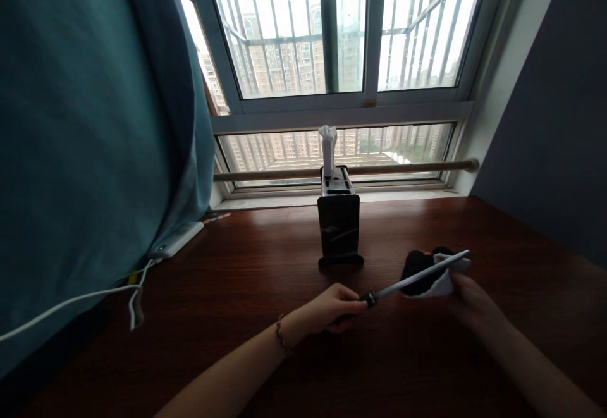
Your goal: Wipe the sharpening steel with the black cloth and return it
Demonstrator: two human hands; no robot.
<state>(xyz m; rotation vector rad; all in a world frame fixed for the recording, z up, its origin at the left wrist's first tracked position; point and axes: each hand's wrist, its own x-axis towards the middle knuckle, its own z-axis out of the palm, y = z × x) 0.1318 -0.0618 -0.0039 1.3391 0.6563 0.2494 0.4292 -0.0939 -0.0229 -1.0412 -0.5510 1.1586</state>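
Note:
My left hand (339, 307) is closed round the black handle of a sharpening steel (412, 277), whose thin grey rod points right and slightly up. At the rod's far end my right hand (474, 298) grips a white and black cloth (441, 282). The cloth lies behind and below the rod; whether it touches the rod, I cannot tell. Beyond my hands stands a black knife block (339, 225) with slots in its top. Something wrapped in white (328, 149) sticks up from the block's back left.
A brown wooden table (265, 247) lies under my hands. At left, a white power strip (177, 241) with cables sits beside a teal curtain (95, 102). Behind the table is a barred window (279, 32) with a horizontal rail (408, 168); a wall (554, 152) rises at right.

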